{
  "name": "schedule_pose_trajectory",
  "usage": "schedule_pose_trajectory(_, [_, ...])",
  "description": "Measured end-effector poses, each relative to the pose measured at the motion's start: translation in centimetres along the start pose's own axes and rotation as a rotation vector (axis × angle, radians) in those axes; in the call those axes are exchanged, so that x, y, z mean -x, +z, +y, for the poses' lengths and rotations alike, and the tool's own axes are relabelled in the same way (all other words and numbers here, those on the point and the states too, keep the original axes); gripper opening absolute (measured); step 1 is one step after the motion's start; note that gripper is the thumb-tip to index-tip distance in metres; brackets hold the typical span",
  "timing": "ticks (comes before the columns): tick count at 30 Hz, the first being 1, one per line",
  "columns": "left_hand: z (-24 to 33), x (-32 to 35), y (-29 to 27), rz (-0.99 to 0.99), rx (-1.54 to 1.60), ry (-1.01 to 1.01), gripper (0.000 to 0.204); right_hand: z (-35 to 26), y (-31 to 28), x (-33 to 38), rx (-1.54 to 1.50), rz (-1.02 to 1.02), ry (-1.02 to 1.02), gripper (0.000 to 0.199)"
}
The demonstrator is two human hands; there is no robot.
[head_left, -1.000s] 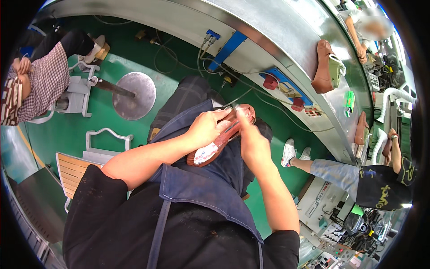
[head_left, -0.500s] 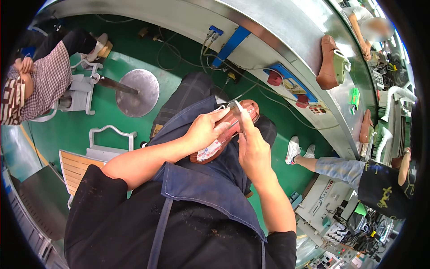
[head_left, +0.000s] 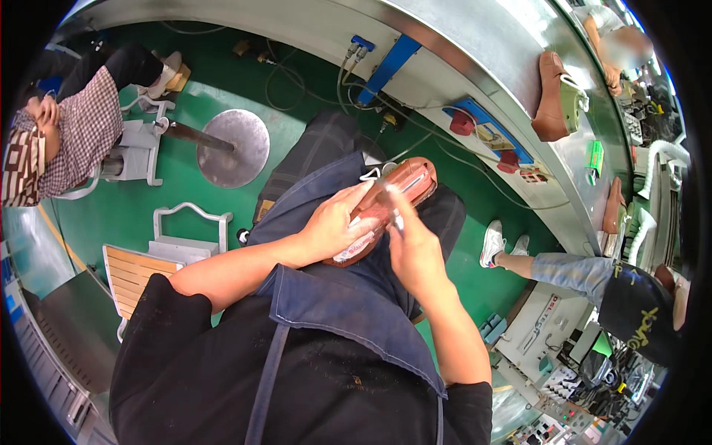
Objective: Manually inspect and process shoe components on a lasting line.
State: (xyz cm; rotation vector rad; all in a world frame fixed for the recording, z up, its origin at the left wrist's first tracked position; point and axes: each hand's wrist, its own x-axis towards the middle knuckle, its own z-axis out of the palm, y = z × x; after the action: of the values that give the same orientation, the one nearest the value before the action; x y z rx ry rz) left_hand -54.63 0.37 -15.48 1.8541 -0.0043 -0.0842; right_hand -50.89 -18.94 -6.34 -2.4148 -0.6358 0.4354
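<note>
A brown leather shoe lies on my lap over a dark blue apron. My left hand clasps the shoe from the left side, fingers wrapped across its upper. My right hand is closed on a small thin metal tool whose tip rests on the shoe near its opening. A white lace shows at the far end of the shoe. The shoe's inside is partly hidden by my fingers.
A steel workbench curves across the top with other brown shoes on it. A person in a checked shirt sits at the left. Another person in jeans sits at the right. A wooden slatted seat stands on the green floor.
My right hand has slid down the shoe toward me with the tool. The left hand keeps its hold, and the shoe has shifted slightly on my lap.
</note>
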Motion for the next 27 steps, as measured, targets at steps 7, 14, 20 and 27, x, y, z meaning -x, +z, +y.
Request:
schedule_pose_trajectory(7, [2.5, 0.1, -2.0, -0.041, -0.381, 0.046, 0.055, -1.4, -3.6, 0.6, -0.453, -0.094, 0.395, 0.031])
schedule_pose_trajectory(14, [2.3, -1.3, -4.4, -0.336, -0.289, 0.006, 0.059, -0.4, -4.7, 0.6, -0.433, -0.539, 0.281, 0.025])
schedule_pose_trajectory(20, [1.5, 2.0, -3.4, -0.413, 0.285, -0.307, 0.113, -1.0, -5.0, -1.4, -0.062, -0.573, 0.086, 0.032])
schedule_pose_trajectory(27, [1.1, 1.7, -3.9, -0.478, 0.934, -0.553, 0.070, -1.1, -5.1, -1.8, 0.402, -0.457, -0.203, 0.027])
